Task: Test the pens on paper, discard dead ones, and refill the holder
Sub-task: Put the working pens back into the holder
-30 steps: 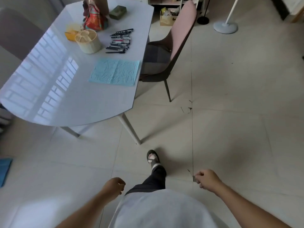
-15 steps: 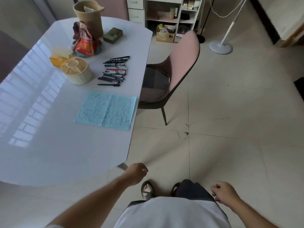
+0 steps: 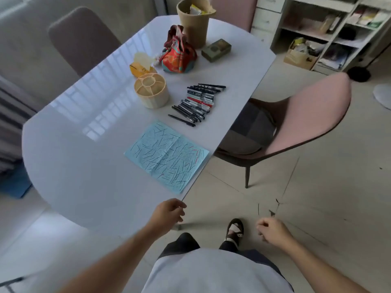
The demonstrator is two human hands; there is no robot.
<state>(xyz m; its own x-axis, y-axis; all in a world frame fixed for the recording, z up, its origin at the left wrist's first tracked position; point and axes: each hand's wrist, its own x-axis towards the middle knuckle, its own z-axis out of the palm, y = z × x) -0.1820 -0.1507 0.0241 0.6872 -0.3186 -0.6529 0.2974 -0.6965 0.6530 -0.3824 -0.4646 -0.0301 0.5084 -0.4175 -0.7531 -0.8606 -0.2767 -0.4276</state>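
blue paper (image 3: 167, 154), covered in pen strokes, lies flat at the table (image 3: 84, 166) edge; the pens (image 3: 196, 102) lie in a row beyond it, beside the round holder (image 3: 151, 93). left hand (image 3: 168, 213) and right hand (image 3: 273, 230) hang loosely curled, holding nothing.

Pens (image 3: 196, 103) beside holder (image 3: 151, 93), scribbled paper (image 3: 167, 155) on table (image 3: 84, 166), 2 empty hands
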